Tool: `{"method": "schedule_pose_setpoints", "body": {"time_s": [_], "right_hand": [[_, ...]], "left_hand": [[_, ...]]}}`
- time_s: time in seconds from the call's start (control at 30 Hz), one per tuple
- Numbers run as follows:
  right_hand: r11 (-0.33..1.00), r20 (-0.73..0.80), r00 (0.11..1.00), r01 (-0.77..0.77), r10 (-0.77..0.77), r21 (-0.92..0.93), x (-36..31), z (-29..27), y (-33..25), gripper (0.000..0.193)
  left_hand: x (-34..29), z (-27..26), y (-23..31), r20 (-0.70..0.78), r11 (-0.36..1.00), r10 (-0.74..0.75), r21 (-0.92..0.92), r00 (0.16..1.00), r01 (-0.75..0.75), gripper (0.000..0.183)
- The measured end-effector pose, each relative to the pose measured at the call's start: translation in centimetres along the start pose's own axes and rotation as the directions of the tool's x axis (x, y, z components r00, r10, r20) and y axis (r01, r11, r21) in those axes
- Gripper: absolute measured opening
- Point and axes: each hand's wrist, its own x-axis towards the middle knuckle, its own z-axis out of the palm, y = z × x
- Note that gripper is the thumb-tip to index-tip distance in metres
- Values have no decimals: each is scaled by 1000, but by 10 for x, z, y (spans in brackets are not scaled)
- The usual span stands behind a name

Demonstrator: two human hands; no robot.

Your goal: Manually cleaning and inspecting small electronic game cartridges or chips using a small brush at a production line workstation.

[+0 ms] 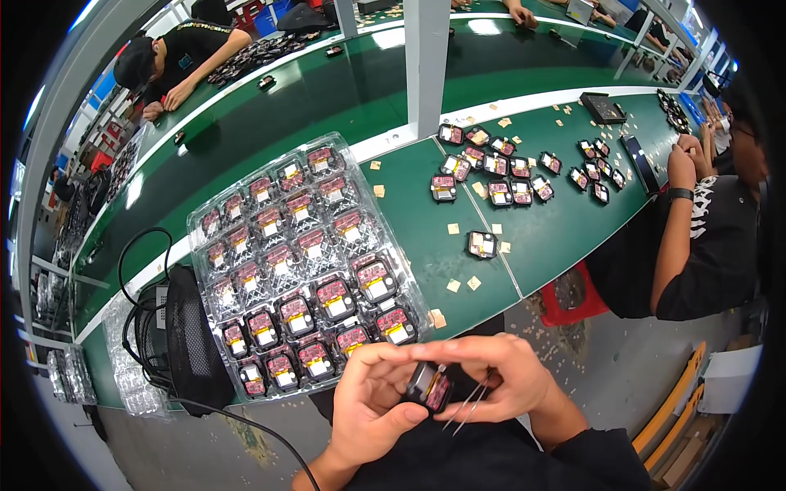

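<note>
Close to my body, my left hand [370,403] is closed around the edges of a small black square electronic housing [431,388], which is tilted. A reddish circuit board shows inside it. My right hand [512,372] grips metal tweezers [468,407], their tips pointing down and to the left. Its fingers reach over to the top of the housing and meet those of my left hand. Just beyond my hands lies a clear plastic tray [413,278] with rows of similar housings, each showing a red board and a white block.
Loose housings [496,164] and tan paper squares [453,229] are scattered on the green bench [409,221]. A white post [424,74] rises behind it, beside a conveyor belt [344,102]. A black mesh bag [196,344] and cable lie left. Co-workers sit right and across.
</note>
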Motion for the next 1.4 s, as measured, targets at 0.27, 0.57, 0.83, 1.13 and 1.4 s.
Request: {"method": "schedule_pose_setpoints", "body": {"time_s": [0.27,0.57,0.83,1.13,1.4], "right_hand": [[963,-26,994,-110,107,-247,6,7,-15,72],[774,-168,961,69,-222,-629,-2,17,4,37],[752,-166,947,103,-273,-651,-3,17,5,33],[812,-185,956,81,-227,-577,2,16,4,26],[813,-164,966,69,-199,-578,2,18,1,27]], "left_hand": [[-1,5,5,-167,963,-137,-252,976,92,82],[-2,2,-1,-194,967,-52,-253,980,1,66],[-4,3,-6,-143,970,-34,-241,989,-1,60],[-5,-2,-9,-114,974,16,-224,993,-41,59],[-7,-4,-6,-127,980,27,-191,992,-52,60]]}}
